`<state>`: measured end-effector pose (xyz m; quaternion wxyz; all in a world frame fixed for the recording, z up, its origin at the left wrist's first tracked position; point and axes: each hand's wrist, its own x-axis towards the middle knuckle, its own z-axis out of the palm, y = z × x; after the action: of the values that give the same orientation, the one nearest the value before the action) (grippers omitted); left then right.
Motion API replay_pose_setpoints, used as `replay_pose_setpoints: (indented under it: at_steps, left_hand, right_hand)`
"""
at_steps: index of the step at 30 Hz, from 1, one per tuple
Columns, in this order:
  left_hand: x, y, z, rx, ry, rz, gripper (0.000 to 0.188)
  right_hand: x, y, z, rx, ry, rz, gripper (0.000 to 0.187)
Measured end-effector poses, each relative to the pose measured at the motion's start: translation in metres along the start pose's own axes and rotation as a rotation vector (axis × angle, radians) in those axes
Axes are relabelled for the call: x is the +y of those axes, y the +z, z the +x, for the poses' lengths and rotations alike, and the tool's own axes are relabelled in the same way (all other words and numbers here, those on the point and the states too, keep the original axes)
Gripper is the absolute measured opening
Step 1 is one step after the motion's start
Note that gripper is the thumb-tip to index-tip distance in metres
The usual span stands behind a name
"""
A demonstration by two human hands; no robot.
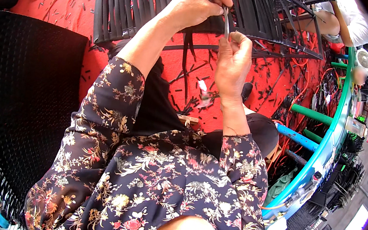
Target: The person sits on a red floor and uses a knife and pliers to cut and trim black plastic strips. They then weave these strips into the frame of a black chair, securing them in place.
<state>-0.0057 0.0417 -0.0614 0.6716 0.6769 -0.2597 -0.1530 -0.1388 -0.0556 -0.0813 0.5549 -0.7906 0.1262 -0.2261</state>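
Observation:
My left hand (pixel 196 5) reaches up to a frame (pixel 129 2) strung with many flat black strips, its fingers pinched together at the upper end of a narrow dark strip (pixel 227 23) that shines grey. Lower down and to the right, my right hand (pixel 234 63) grips the other end of this strip between thumb and curled fingers. The strip stands nearly upright between both hands, in front of the frame's woven part. Below the frame, loose black strip ends (pixel 187 58) hang down over the red floor covering.
Cut black scraps litter the red floor covering (pixel 91 64). A large black woven panel (pixel 30 96) stands at the left. At the right runs a curved blue-green rail (pixel 336 129) with green and blue bars. Another person's arm (pixel 342 24) shows at the upper right, near a white fan (pixel 365 61).

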Motion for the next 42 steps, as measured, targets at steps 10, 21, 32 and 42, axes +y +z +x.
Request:
replay_pose_setpoints:
  at_steps: [10,21,32,42]
  left_hand:
    - [0.0,0.001,-0.003,-0.036,0.03,0.067,0.026]
    - [0.0,0.007,-0.011,0.076,0.364,0.511,0.017]
    - [-0.004,0.004,-0.02,-0.031,0.402,0.566,0.012]
    - [-0.006,0.0,-0.018,-0.05,0.358,0.642,0.024]
  right_hand:
    - [0.003,-0.002,0.002,-0.028,0.024,0.285,0.023]
    - [-0.022,-0.002,0.006,-0.063,0.459,0.816,0.011]
    - [-0.038,-0.085,0.015,0.144,0.122,0.629,0.018]
    - [0.018,-0.105,-0.043,0.257,0.541,0.713,0.011]
